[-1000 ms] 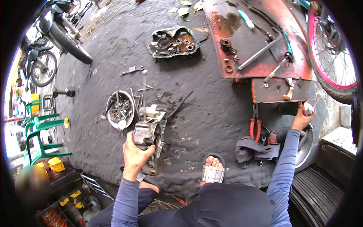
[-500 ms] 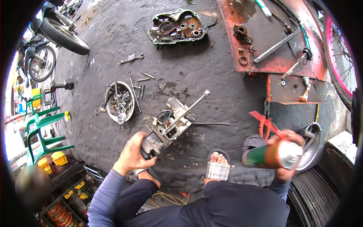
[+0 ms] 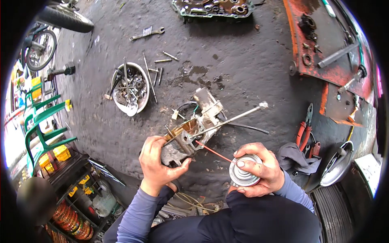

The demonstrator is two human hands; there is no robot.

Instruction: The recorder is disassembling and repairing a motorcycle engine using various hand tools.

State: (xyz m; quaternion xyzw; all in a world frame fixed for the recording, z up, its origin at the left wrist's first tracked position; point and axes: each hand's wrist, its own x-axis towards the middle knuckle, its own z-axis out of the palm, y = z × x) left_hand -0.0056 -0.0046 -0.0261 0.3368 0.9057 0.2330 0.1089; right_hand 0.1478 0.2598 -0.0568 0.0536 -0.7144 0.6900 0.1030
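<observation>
My left hand [image 3: 158,164] is closed around the near end of a dirty metal engine part [image 3: 208,106], tilted above the floor. A long rod [image 3: 237,117] lies across the part and sticks out to the right. In my right hand [image 3: 267,166] is a spray can [image 3: 244,181], its silver top towards me and a finger over the nozzle. From the nozzle a thin red straw [image 3: 216,153] reaches to an opening in the engine part. The can's lower body is hidden.
Left of the part stands a bowl [image 3: 144,101] of small metal parts, with loose bolts beside it. A wrench [image 3: 146,34] and an engine case [image 3: 214,14] lie farther off. At right are red-handled pliers [image 3: 306,129], a grey rag [image 3: 298,157] and a red metal sheet [image 3: 324,60].
My right hand has brought the spray can leftward from the far right, turned its top towards me, and put the straw tip at the engine part. The view has shifted somewhat.
</observation>
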